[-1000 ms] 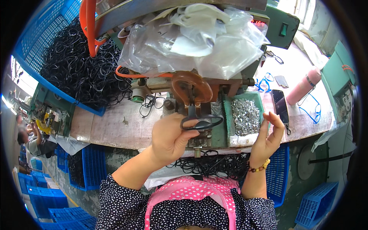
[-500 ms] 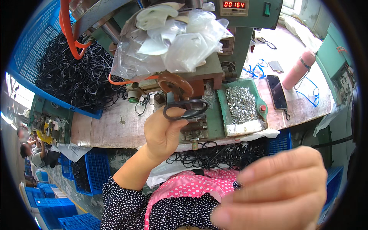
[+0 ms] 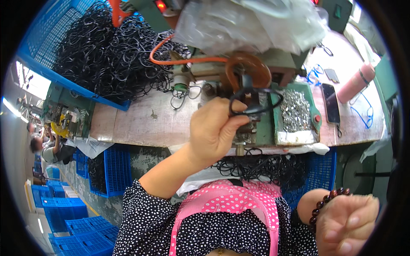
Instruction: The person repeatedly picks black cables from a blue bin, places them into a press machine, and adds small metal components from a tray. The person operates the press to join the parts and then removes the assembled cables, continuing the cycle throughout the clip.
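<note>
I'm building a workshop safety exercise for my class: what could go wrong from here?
The left hand pinches a black frame in front of the brown ring; it might get caught if parts there move.
The loose plastic sheeting draped over the machine could slide down.
The tray of small metal pieces sits near the table's front edge; a knock might spill them.

Left grip (image 3: 215,128) has free tabletop (image 3: 141,121) leftward, brown ring (image 3: 262,73) ahead.
</note>
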### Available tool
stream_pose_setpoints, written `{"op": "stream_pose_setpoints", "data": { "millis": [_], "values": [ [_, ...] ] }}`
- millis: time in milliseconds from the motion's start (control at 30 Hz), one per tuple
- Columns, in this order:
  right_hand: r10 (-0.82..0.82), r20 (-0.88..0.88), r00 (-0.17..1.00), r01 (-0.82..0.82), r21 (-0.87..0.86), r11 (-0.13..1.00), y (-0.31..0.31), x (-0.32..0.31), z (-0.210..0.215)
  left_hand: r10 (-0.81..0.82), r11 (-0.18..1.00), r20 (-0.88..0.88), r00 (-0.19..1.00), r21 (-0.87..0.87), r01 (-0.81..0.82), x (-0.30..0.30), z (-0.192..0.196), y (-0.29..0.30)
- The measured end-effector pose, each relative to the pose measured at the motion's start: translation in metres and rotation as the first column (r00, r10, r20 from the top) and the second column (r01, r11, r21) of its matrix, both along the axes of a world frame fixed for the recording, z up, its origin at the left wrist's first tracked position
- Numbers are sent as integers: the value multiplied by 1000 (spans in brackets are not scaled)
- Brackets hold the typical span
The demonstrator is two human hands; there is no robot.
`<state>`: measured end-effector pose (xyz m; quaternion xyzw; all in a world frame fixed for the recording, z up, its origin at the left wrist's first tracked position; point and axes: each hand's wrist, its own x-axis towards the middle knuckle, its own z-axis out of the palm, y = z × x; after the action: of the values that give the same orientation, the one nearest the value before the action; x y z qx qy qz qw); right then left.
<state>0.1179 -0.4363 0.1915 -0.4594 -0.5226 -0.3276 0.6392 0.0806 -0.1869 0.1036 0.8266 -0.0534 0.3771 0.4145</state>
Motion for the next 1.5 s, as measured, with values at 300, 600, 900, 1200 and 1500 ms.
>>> {"op": "stream_pose_setpoints", "data": {
  "millis": [300,600,900,1200,1500],
  "values": [
    [-688,-156,709,352,-766,537,-9,53,-112,2,987,109,994,159,-20,1,4,1],
    [-703,-30,710,331,-867,372,21,94,-166,370,834,261,891,328,-443,-31,-61,44],
    [-701,-126,702,457,-675,579,43,99,-177,656,753,-504,562,380,-538,-20,-139,166],
    [-627,-244,740,407,-580,706,45,105,-190,571,766,-420,706,-37,-642,-29,-133,190],
    [-584,-306,752,344,-574,744,41,103,-191,641,766,-332,691,326,-554,-44,-122,177]
  ]
}}
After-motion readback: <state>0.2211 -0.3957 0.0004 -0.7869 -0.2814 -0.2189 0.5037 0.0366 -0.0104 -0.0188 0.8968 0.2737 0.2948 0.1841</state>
